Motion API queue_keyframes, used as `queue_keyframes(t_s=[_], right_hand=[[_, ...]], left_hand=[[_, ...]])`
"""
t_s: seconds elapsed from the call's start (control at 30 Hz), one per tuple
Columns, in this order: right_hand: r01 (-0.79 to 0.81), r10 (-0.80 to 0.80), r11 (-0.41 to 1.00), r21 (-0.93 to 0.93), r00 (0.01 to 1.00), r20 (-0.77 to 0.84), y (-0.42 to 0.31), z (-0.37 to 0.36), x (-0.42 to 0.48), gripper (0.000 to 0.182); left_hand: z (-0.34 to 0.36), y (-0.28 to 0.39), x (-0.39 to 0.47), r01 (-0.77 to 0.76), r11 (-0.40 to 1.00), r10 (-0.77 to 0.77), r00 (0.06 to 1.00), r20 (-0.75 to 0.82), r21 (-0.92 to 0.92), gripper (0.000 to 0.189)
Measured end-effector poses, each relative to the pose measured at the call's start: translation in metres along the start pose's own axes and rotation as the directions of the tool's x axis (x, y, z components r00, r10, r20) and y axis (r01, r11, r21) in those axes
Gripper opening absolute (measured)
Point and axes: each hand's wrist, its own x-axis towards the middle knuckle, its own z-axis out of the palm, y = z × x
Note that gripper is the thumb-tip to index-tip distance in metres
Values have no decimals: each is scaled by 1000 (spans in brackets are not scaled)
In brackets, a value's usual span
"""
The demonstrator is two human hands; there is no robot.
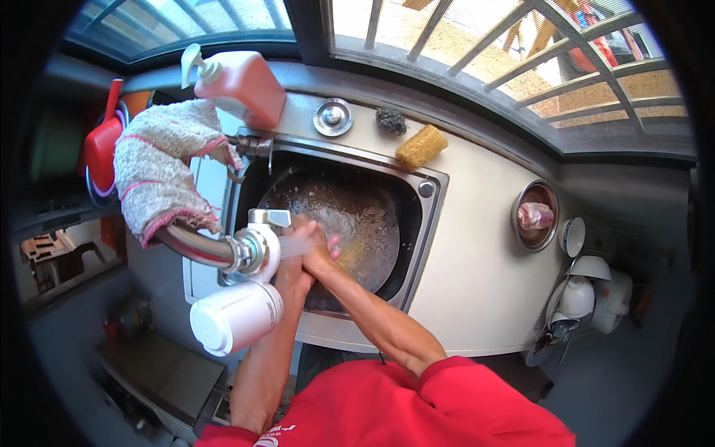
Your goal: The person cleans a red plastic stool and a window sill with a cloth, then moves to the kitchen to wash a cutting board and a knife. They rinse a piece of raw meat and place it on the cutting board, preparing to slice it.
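My right hand [317, 250] and my left hand [300, 281] are pressed together over a steel sink [427, 234]. Right over left, they overlap below the faucet, and the lower part of my left hand is partly covered. A water stream [295, 246] from the white faucet filter [237, 318] runs onto them. Nothing else shows in either hand, but the fingers are blurred and partly hidden. Rippling, splashing water [357, 234] lies in the sink. A terry cloth [162, 139] wraps the curved metal spout [195, 244].
Behind the sink stand a pink soap pump bottle [246, 84], a metal sink strainer [333, 116], a steel-wool scourer [391, 121] and a yellow loofah-like sponge [422, 147]. To the right, a metal bowl [520, 237] holds raw meat [536, 216]. A red ladle-like vessel [104, 153] hangs left.
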Motion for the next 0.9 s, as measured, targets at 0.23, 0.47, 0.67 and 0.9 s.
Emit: queue_keyframes(t_s=[0.23, 0.47, 0.67, 0.9], right_hand=[[449, -497, 866, -218, 736, -459, -2, -73, -51, 20], [-190, -265, 925, -330, 300, -916, 20, -214, -33, 62], [-84, -115, 984, -159, 387, -915, 93, -260, -36, 65], [-354, -418, 730, -585, 447, -791, 75, -278, -59, 65]], left_hand=[[-73, -7, 76, -140, 983, 146, 988, 47, -115, 25], [-46, -35, 60, -254, 948, 204, 947, 248, 190, 8], [-21, -25, 46, -88, 914, 81, 996, 35, 395, 16], [10, -44, 65, -501, 393, 595, 778, 202, 771, 54]])
